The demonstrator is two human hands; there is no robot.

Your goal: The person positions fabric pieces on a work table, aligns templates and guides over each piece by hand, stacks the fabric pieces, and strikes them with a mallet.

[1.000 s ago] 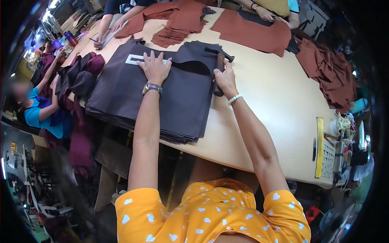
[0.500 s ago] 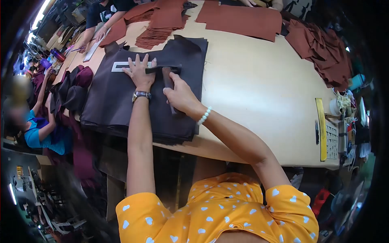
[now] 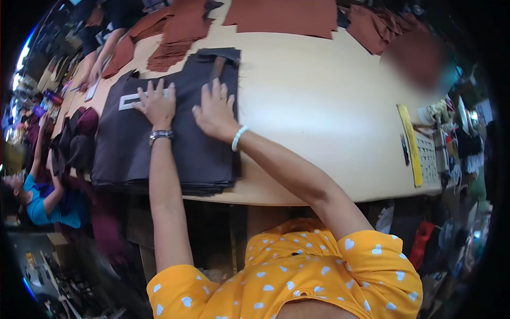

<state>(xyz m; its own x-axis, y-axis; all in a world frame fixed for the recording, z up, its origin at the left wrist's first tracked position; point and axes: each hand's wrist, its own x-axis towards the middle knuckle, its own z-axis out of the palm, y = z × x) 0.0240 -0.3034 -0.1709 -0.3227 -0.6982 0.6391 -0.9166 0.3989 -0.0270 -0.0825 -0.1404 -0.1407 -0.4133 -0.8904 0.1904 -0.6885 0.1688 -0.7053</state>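
Note:
A stack of dark fabric pieces [image 3: 133, 154] lies on the table in front of me. My left hand [image 3: 158, 109] rests flat on it with fingers spread, over a white rectangular frame [image 3: 126, 102] whose left end and slot show; the rest is partly under the hand. To its right, my right hand [image 3: 217, 112] is open, fingers stretched forward over the dark fabric. Just beyond its fingertips lies a hammer [image 3: 218, 68], its wooden handle pointing toward me, near the stack's far edge.
Rust-brown fabric stacks [image 3: 180, 40] and a wide sheet [image 3: 281, 16] lie along the far side of the table [image 3: 319, 117]. A yellow ruler [image 3: 410, 146] and white basket [image 3: 426, 157] sit at right. Co-workers' arms [image 3: 101, 61] reach in at left, near maroon fabric [image 3: 87, 121].
My right hand has let go of the hammer, which now lies farther forward on the dark stack. My left hand still lies over the white frame. The view has shifted slightly.

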